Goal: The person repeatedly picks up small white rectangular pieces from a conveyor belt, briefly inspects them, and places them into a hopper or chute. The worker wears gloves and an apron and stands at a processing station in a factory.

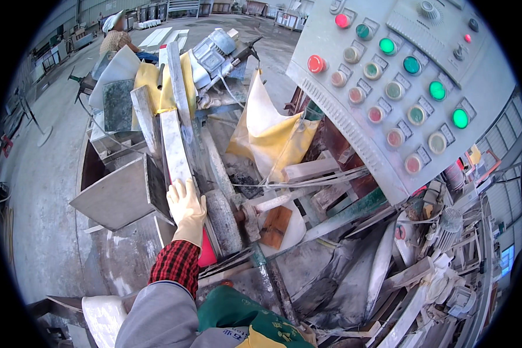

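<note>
My left hand (187,210), in a cream rubber glove with a red-and-black plaid cuff, lies palm down on the near end of a long white stone strip (174,142). Its fingers stretch forward along the strip, with the thumb out to the right. The strip runs away from me under a yellow-and-white cloth flap (167,87). A red strip (207,249) shows under and beside my wrist. Just right of the hand sits a worn grey roller-like part (219,217). My right hand does not show.
A grey control panel (383,98) with red and green buttons, several lit, stands at upper right. An electric motor (214,52) sits beyond the cloth. Grey slabs (116,194) lean at left. Stone offcuts (412,272) crowd the right. Another person (117,39) is at far left.
</note>
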Demonstrator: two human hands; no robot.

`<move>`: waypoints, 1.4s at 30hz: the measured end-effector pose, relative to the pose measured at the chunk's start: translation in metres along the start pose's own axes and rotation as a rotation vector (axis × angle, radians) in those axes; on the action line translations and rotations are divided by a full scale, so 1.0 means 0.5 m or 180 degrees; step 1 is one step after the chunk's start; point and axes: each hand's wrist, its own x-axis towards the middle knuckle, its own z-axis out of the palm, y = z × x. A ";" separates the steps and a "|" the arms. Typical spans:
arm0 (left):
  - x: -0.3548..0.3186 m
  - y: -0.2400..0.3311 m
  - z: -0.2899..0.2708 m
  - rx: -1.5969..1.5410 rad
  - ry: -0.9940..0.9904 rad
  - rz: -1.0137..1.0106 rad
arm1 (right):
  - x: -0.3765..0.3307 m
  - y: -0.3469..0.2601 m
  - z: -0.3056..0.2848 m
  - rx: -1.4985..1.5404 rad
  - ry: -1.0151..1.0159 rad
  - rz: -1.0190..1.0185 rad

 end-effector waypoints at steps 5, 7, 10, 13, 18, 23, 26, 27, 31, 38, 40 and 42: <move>-0.011 0.004 -0.002 -0.0052 0.0024 -0.0002 | -0.002 0.005 -0.002 0.0022 0.0008 -0.0012; -0.016 0.004 -0.003 -0.0073 0.0041 0.0003 | -0.003 0.009 -0.003 0.0020 -0.0001 -0.0022; -0.022 0.004 -0.002 -0.0061 0.0077 0.0010 | -0.002 0.017 -0.007 0.0037 0.0000 -0.0045; -0.028 0.007 -0.003 -0.0043 0.0108 0.0010 | 0.001 0.033 -0.014 0.0054 0.0009 -0.0090; -0.041 0.010 -0.010 -0.0017 0.0167 0.0019 | 0.009 0.062 -0.022 0.0041 -0.0006 -0.0178; -0.048 0.017 0.001 -0.0061 0.0212 0.0064 | 0.010 0.076 -0.039 -0.0391 0.0015 -0.0177; -0.054 -0.004 0.003 0.0019 0.0244 0.0012 | -0.035 -0.052 -0.001 0.0039 0.0000 0.0330; -0.057 0.000 0.002 0.0000 0.0232 0.0026 | -0.077 -0.122 0.007 0.0295 0.0078 0.0592; -0.063 0.011 0.002 -0.0041 0.0198 0.0071 | -0.057 -0.057 -0.012 0.0690 -0.0113 0.0410; -0.077 0.011 0.002 -0.0035 0.0154 0.0081 | -0.065 -0.079 -0.013 0.0429 -0.0093 0.0519; -0.080 0.015 0.001 -0.0028 0.0144 0.0096 | -0.056 -0.063 -0.013 0.0605 -0.0087 0.0553; -0.084 0.017 -0.004 -0.0012 0.0128 0.0100 | -0.057 -0.065 -0.011 0.0679 -0.0148 0.0440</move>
